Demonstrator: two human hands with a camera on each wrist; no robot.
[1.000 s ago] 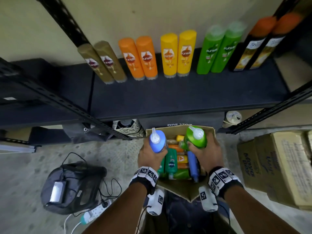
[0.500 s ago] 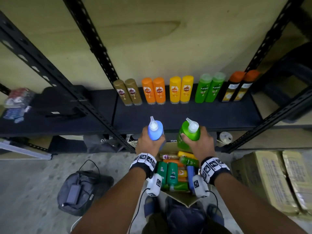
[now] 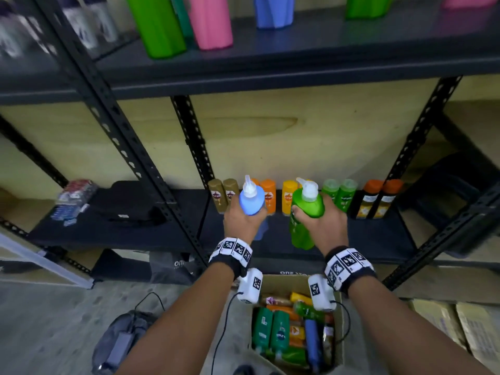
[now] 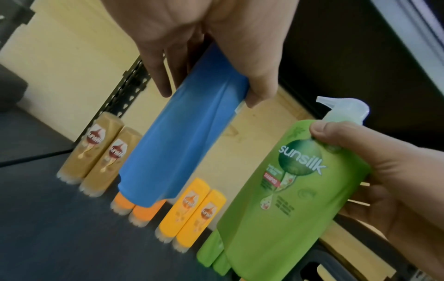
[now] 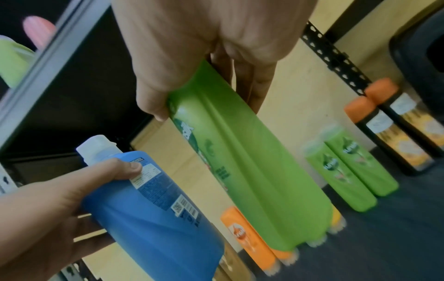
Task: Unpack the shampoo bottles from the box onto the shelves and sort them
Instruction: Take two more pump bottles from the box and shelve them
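Left hand (image 3: pixel 241 222) is wrapped round the blue bottle (image 3: pixel 252 203), right hand (image 3: pixel 320 225) round the green bottle (image 3: pixel 305 216). Lift both toward 12 o'clock onto the upper shelf (image 3: pixel 297 64), probably beside the matching big bottles there, though blurred; set bases flat before letting go.

Top-shelf bottles (image 3: pixel 162 25) cut off by frame edge, blue bottle (image 3: pixel 251 203) label hidden, box (image 3: pixel 339 315) partly behind wrists

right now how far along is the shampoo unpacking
Done: colour-paired small bottles line the lower black shelf. In hand: left hand grips a blue pump bottle, right hand a green pump bottle, both above that shelf. Left: many bottles fill the cardboard box.
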